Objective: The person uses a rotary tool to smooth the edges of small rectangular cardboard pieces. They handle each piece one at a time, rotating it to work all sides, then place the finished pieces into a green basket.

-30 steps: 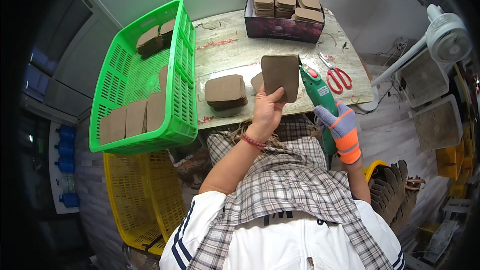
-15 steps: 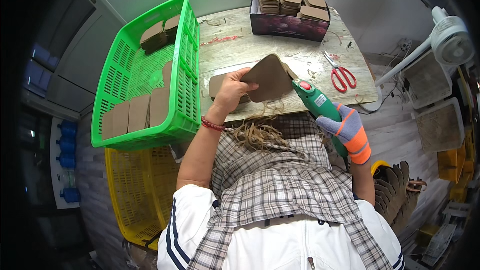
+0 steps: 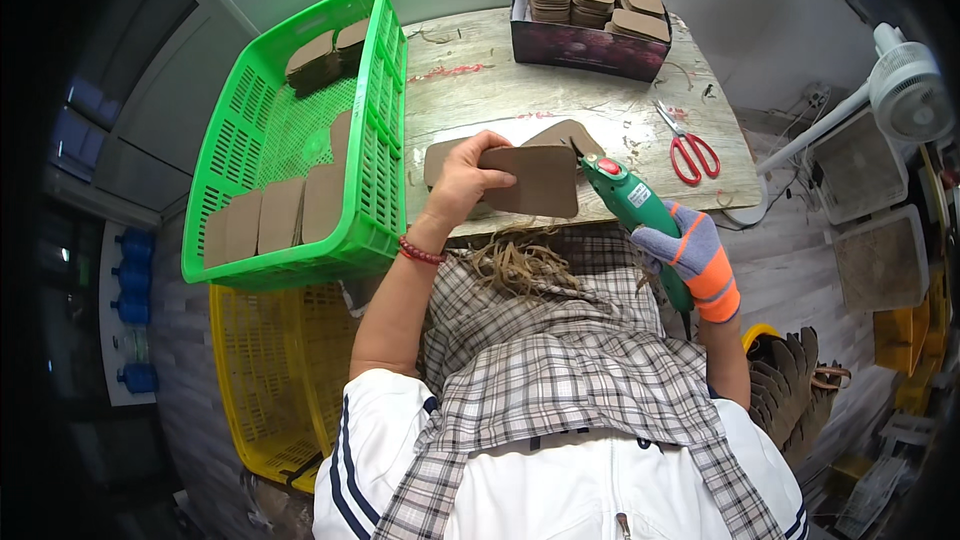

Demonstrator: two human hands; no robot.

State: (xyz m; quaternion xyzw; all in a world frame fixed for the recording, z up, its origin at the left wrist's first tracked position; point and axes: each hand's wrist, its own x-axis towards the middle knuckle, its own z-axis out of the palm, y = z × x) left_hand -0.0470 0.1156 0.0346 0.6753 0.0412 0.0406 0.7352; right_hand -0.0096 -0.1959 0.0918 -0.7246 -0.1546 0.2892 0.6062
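Between the thumb and fingers of my bare left hand (image 3: 463, 183) is a flat brown piece with rounded corners (image 3: 540, 183), held level above the table's near edge. My right hand (image 3: 697, 255), in a grey and orange glove, is wrapped round green electric scissors (image 3: 640, 202) with a red button. Their blade tip points at the held piece's upper right corner; I cannot tell whether it touches. More brown material (image 3: 568, 133) shows behind that piece. Partly hidden by my left hand lies another brown piece (image 3: 437, 160). Curly brown offcuts (image 3: 520, 265) sit on my checked apron.
A green crate (image 3: 372, 180) with stacked brown pieces stands left, above a yellow crate (image 3: 240, 380). At the table's back is a dark box (image 3: 590, 52) of brown stacks. Red-handled scissors (image 3: 692, 158) lie right, near a white fan (image 3: 908, 88). Dark brown strips (image 3: 785, 380) hang at lower right.
My left hand has turned the brown piece from a slanted position to a level one and brought it slightly lower. The electric scissors stay in my right hand, nearly in place.
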